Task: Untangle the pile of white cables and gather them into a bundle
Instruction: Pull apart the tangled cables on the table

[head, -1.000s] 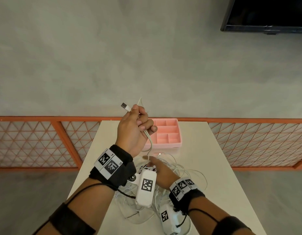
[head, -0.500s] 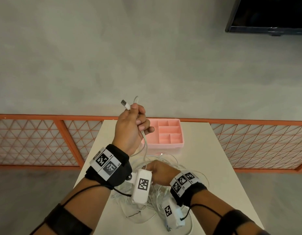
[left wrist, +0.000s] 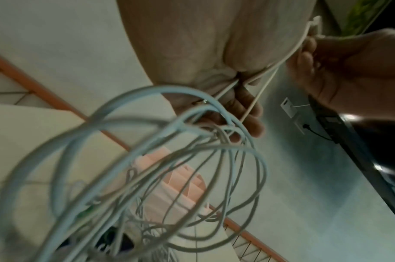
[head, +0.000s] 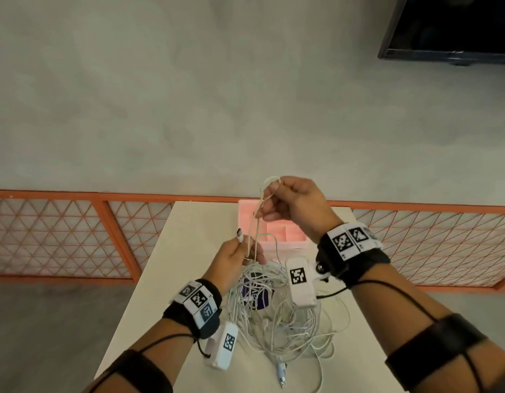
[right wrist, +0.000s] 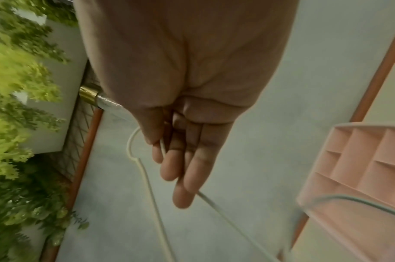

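A tangled pile of white cables [head: 277, 316] lies on the white table [head: 189, 251], below and between my wrists. My left hand [head: 247, 251] hovers just above the pile and grips one cable near its plug [head: 240, 236], which sticks up past the fingers [left wrist: 248, 115]. That cable [head: 257, 222] runs up to my right hand [head: 269, 199], raised over the pink tray. The right hand's thumb and fingers [right wrist: 169, 159] pinch a small loop [right wrist: 134, 141] of it. Blurred cable loops [left wrist: 147, 141] hang close to the left wrist camera.
A pink compartment tray [head: 291, 236] stands at the table's far end, right behind the hands. A dark purple object [head: 258, 296] shows through the pile. A loose USB plug [head: 282, 377] lies near the front edge. An orange mesh railing [head: 75, 236] runs behind the table.
My left hand came down from its raised position to just above the pile, still holding the plug end. My right hand rose from the pile, pulling a cable loop up.
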